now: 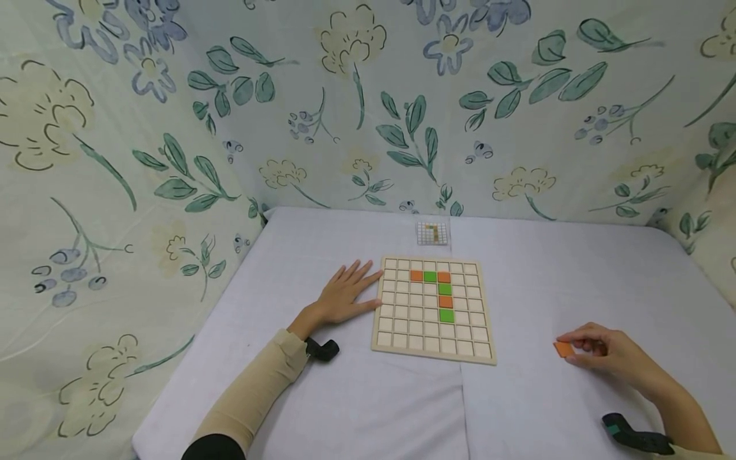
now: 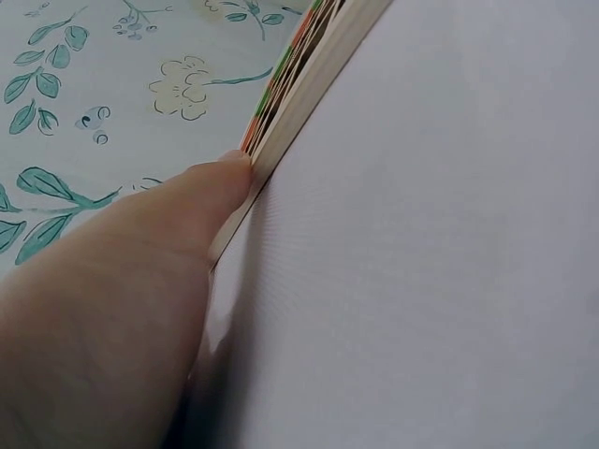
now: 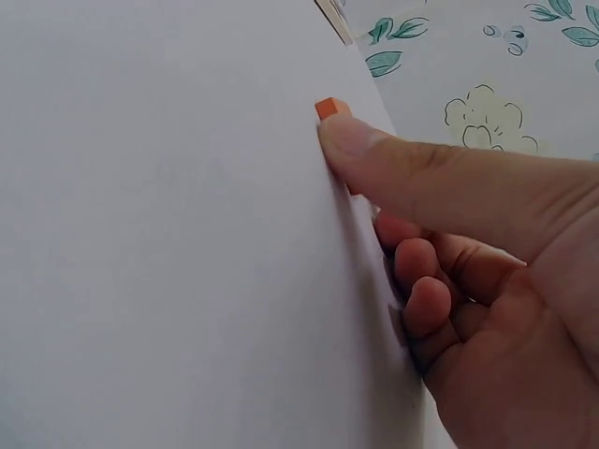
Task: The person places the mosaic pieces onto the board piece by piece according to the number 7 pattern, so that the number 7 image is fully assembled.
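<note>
A light wooden grid board [image 1: 434, 358] lies in the middle of the table. Orange and green square tiles fill several of its cells, such as a green tile [image 1: 446, 315] and an orange tile [image 1: 416, 276], in a row that turns down a column. My left hand [image 1: 345, 295] rests on the table with fingers spread; its thumb and fingertips touch the board's left edge, and the thumb shows against that edge in the left wrist view. To the right of the board, my right hand [image 1: 612, 354] pinches a loose orange tile [image 1: 563, 349] between thumb and fingers, low over the cloth.
A small card with a printed grid pattern [image 1: 432, 234] sits behind the board. White cloth covers the table [image 1: 535, 275]; a floral curtain [image 1: 345, 147] hangs at the back and left. Black straps are on both wrists.
</note>
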Demonstrator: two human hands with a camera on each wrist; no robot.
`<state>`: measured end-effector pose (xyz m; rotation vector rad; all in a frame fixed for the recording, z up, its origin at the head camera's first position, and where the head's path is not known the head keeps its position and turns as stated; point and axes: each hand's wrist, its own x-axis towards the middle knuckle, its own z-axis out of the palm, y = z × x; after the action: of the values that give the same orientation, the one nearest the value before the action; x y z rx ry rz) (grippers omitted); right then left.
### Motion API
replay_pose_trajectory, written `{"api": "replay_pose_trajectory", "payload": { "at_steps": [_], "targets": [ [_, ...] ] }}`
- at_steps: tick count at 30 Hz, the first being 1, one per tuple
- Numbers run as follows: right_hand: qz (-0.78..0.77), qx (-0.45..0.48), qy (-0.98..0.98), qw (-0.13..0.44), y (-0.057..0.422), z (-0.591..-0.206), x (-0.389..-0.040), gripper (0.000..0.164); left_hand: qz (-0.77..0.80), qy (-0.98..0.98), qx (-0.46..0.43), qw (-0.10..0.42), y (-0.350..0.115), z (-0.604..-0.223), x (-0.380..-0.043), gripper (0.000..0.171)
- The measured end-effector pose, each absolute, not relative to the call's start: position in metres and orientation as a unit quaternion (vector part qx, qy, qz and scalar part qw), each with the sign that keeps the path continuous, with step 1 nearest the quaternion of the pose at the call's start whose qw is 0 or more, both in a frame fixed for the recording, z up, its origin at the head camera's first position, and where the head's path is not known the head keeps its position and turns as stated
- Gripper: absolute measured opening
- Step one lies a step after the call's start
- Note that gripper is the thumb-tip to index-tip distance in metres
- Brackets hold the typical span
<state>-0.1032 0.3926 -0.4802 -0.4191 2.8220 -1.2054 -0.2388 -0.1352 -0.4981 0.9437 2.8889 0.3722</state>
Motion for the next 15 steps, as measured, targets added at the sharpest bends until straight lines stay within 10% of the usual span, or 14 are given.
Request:
{"api": "replay_pose_trajectory", "payload": {
  "at_steps": [15],
  "targets": [
    [-0.357, -0.119, 0.926, -0.026, 0.3865, -0.4869, -0.1042, 0.025, 0.124, 0.943, 0.307, 0.040, -0.1353, -0.4974, -0.2387, 0.076]
  ]
}}
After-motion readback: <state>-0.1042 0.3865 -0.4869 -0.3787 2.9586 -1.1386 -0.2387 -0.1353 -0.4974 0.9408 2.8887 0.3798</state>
